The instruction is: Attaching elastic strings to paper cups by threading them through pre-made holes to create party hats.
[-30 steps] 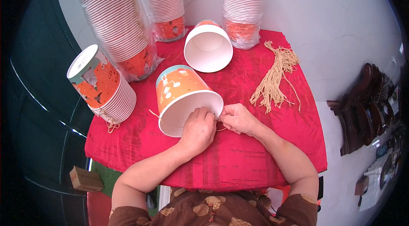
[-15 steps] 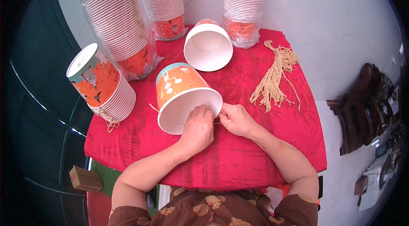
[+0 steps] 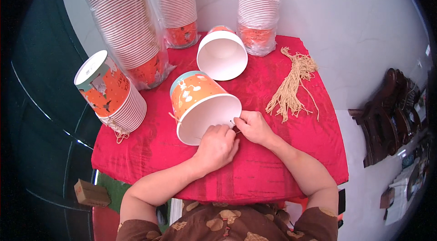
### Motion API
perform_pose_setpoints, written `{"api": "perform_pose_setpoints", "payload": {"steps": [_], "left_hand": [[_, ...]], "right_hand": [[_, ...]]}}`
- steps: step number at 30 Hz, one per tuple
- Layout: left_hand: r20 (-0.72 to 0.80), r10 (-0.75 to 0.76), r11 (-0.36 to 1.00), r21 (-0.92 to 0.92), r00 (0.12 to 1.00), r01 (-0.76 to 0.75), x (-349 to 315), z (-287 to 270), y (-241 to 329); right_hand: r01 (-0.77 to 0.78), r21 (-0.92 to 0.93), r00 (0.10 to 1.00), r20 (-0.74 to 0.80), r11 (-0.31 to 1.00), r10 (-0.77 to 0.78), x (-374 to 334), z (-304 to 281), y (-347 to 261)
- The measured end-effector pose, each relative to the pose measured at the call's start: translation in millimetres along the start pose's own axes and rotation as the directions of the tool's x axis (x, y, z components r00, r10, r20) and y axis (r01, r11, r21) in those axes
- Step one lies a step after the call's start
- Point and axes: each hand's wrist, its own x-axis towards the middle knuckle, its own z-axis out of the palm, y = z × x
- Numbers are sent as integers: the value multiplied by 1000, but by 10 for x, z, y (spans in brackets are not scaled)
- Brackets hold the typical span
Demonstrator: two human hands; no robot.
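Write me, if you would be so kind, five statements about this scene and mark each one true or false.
1. The right hand is at the rim of the nearer orange paper bucket. True.
2. A bundle of tan cords lies on the red tablecloth, to the right of that bucket. True.
3. The nearer orange paper bucket stands upright, its opening facing straight up. False: it is tipped, its opening turned toward the person.
4. Three plastic-wrapped stacks of paper buckets stand toward the back. True.
5. The bundle of tan cords is clasped between both hands. False: it lies apart from the right hand and the left hand.
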Motion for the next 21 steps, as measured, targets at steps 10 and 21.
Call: {"api": "perform_pose_setpoints", "payload": {"steps": [10, 21], "left_hand": [[-168, 420, 830, -326, 892, -453, 38, -225, 97], [207, 268, -134, -959, 941, 249, 108, -947, 735]], "right_hand": [[-20, 231, 977, -201, 973, 67, 1, -40, 229], [24, 91, 981, -192, 996, -6, 72, 22, 292]]}}
